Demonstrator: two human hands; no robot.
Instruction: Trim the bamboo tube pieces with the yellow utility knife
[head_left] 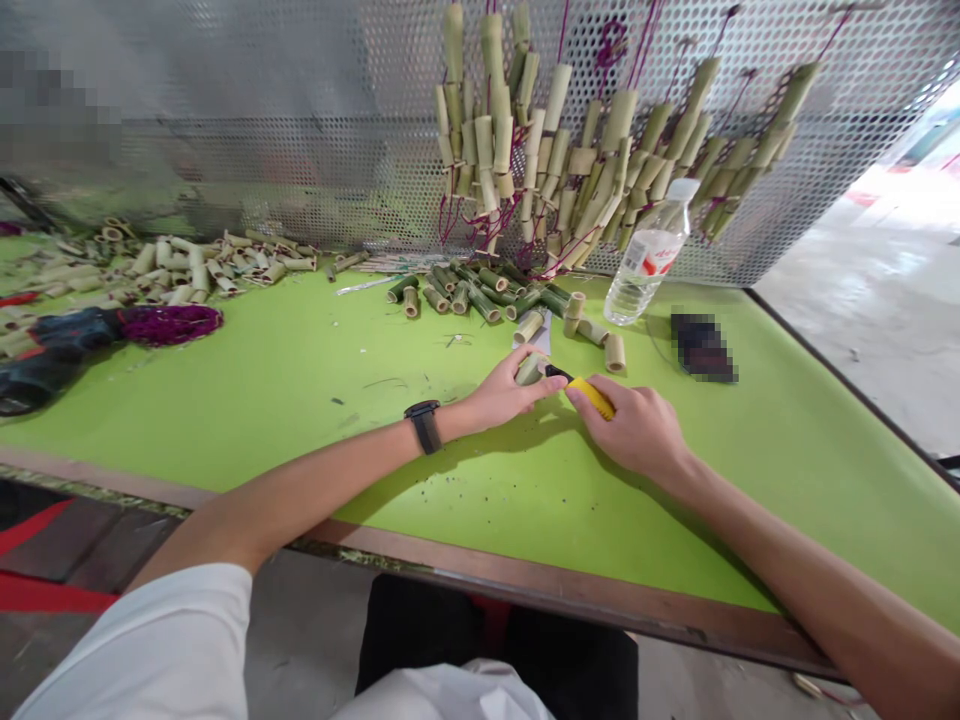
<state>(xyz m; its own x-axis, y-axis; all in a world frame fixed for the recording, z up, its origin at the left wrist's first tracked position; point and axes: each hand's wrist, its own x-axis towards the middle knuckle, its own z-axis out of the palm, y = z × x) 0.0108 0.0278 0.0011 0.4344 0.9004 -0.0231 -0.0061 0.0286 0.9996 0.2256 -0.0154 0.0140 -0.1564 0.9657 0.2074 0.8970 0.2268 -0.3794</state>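
— Bamboo, a short pale-green tube [531,368], is pinched in my left hand [504,392] near the middle of the surface [300,400], a little toward its far edge. Can you make out the blade from your screen?

— Only the black nose of the yellow knife [592,396]. Your right hand [637,430] is closed round its handle, and the tip meets the tube's end. The two hands almost touch.

— How would you work it?

— As I judge it, press the tube down so its round wall cannot roll, keep the left fingertips behind the edge, and cut in thin passes away from that hand. Bamboo skin looks hard and waxy and its fibres run lengthwise, so the blade could skid, or the wall could split along the grain.

— And round about?

— I see a matt green covering flecked with shavings. Loose cut tubes [480,290], hollow, darker green or straw-pale, lie just beyond your hands. A clear plastic bottle [649,255] stands toward the far right corner. Strung bundles [570,150] hang on the perforated metal panel [300,120] along the far edge, and a tangle of purple cord [171,323] lies near the left edge.
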